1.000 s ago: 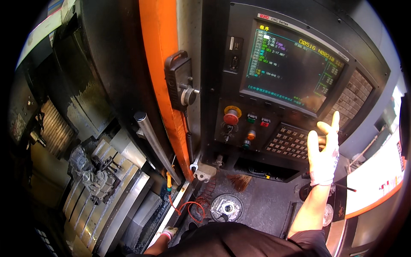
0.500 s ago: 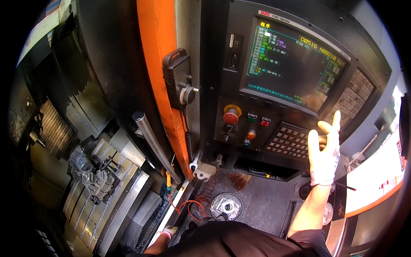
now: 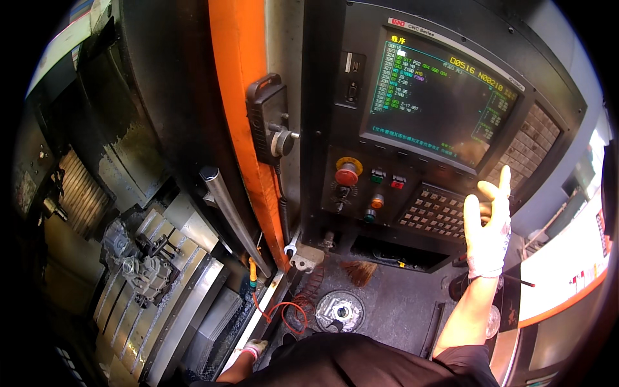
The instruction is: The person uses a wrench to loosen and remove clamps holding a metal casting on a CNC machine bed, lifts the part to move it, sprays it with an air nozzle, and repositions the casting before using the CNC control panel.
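My right hand, in a white glove, is raised in front of the lower right of the CNC control panel. Its index finger points up towards the block of keys beside the screen, the thumb stands apart, and nothing is in the hand. Whether the fingertip touches a key cannot be made out. The lit screen shows lines of coloured program text. Low in the view, my left hand, also gloved, is by the pale ledge of the machine doorway; its fingers are mostly hidden.
Left, inside the machine, a grey metal casting sits on the slotted table. A handheld control box hangs on the orange post. Below the panel are a brush, a round metal part and an orange coiled hose.
The program text on the screen has moved on to other lines. My right hand keeps nearly the same pose and place, and my left hand stays where it was.
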Motion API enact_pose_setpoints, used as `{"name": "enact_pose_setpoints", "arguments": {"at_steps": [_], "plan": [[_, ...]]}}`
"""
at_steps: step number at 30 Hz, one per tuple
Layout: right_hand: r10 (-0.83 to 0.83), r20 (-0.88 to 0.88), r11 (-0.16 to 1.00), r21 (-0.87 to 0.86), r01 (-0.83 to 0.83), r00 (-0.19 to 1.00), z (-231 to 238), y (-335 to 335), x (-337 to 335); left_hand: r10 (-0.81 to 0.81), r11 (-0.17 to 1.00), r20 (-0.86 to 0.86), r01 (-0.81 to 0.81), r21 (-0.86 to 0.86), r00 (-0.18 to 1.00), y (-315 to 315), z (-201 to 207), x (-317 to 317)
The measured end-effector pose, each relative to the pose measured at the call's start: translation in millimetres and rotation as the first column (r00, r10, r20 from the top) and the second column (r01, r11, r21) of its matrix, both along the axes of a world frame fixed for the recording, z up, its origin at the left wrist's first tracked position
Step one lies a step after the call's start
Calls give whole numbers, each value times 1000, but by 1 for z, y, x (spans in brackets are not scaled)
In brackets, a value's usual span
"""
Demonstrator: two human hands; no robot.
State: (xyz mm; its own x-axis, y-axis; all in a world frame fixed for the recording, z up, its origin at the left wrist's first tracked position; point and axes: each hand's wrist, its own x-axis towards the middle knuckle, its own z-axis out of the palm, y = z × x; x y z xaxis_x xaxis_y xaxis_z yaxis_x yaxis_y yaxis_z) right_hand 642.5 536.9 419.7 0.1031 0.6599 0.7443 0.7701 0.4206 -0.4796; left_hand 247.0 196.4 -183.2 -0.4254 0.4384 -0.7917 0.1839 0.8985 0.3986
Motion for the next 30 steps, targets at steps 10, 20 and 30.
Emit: {"name": "enact_pose_setpoints", "arguments": {"at_steps": [10,20,30], "plan": [[-9,8,1000,13,9,1000,-2,2,2,-52,997,19,53,-57,998,-18,-48,-14],[-6,-3,1000,1,6,1000,-2,3,2,-8,999,-10,7,-39,1000,-14,-24,-12],[-7,-8,1000,-2,7,1000,-3,3,1,7,1000,31,-7,-23,999,-20,-48,-17]]}}
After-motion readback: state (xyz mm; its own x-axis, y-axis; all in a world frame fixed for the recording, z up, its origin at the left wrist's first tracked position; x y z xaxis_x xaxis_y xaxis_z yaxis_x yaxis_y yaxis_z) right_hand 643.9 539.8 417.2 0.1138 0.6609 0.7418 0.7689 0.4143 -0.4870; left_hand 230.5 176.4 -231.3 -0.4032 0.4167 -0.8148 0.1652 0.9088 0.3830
